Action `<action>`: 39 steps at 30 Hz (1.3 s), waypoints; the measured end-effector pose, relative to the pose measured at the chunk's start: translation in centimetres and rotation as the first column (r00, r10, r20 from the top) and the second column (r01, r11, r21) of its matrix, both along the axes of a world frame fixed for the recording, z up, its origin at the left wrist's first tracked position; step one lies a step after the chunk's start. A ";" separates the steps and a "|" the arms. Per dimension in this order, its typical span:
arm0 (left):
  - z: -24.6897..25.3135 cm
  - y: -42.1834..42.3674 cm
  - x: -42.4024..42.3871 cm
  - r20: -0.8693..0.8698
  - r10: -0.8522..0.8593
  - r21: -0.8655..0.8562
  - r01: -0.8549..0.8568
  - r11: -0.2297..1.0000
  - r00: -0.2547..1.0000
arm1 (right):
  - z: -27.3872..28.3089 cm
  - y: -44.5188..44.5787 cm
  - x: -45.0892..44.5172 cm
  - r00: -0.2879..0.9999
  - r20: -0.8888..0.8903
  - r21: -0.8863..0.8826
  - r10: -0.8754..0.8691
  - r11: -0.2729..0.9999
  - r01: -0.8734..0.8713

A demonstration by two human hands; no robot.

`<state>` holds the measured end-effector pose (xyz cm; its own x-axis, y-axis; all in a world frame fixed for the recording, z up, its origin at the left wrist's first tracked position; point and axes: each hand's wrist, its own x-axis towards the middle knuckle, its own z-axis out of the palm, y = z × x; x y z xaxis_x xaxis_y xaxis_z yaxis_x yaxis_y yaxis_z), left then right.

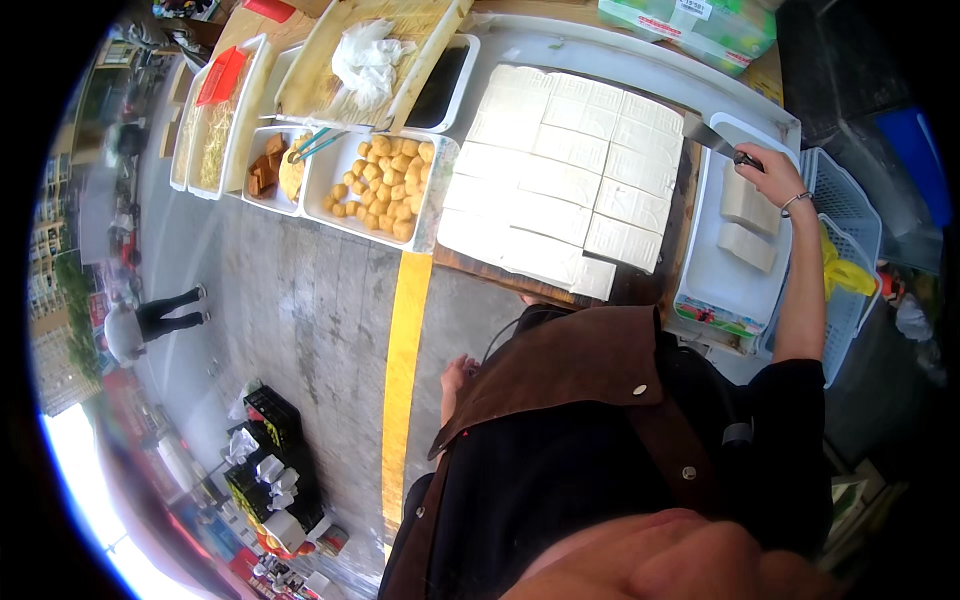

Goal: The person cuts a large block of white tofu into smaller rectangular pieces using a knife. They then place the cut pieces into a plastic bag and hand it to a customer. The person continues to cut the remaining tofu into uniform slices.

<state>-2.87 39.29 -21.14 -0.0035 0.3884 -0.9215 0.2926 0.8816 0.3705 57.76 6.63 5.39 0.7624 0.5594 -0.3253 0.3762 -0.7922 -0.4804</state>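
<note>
My right hand [770, 176] grips the black handle of a flat-bladed knife [709, 135]. Its blade tip meets the far right corner of a large white tofu slab [559, 176], which is stamped with patterns and scored into blocks. Under the slab lies a dark wooden board [517, 283]. A white plastic tray [724, 289] is below my right forearm, with pale tofu pieces [750, 199] inside. My left hand [459, 369] hangs low beside the brown apron [555, 367]; the apron partly covers it, so its grip is unclear.
Fried tofu puffs [390, 180] fill part of a white tray, next to brown tofu pieces [266, 166] and blue-handled tongs [319, 144]. Shredded food sits in a tub [217, 150]. Blue baskets [844, 195] stand right. A person [142, 326] and stacked crates [274, 457] are left.
</note>
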 end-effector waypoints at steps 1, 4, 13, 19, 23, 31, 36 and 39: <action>-1.0 0.2 -0.5 -0.008 -0.128 0.018 0.128 0.992 0.992 | -0.1 0.1 0.1 0.999 0.025 0.023 0.025 0.999 -0.026; -2.6 0.3 -2.6 -0.162 -0.673 0.269 0.688 0.674 0.722 | -0.6 0.4 0.4 0.994 0.082 0.042 0.079 0.996 -0.082; -1.7 -1.6 -4.1 -0.496 -0.798 0.252 0.936 0.244 0.341 | -0.5 1.2 0.8 0.990 0.079 -0.070 0.117 0.991 -0.112; 0.5 -2.1 -2.7 -0.579 -0.772 0.220 0.962 0.162 0.262 | -0.2 1.3 0.9 0.987 0.084 -0.115 0.134 0.986 -0.124; 0.6 -1.8 -1.9 -0.558 -0.768 0.211 0.949 0.234 0.314 | -0.8 1.9 1.0 0.982 0.077 -0.182 0.175 0.970 -0.159; -2.6 -0.9 -3.3 -0.001 -0.152 0.060 0.152 0.987 0.988 | -2.1 3.8 1.3 0.973 0.095 -0.209 0.210 0.960 -0.187; -4.9 -0.5 -5.7 -0.076 -0.367 0.117 0.374 0.920 0.927 | -2.3 5.6 1.7 0.952 0.155 -0.206 0.262 0.952 -0.229; -7.7 -0.2 -7.7 -0.189 -0.572 0.230 0.603 0.764 0.798 | -2.4 7.2 1.8 0.950 0.143 -0.207 0.277 0.947 -0.245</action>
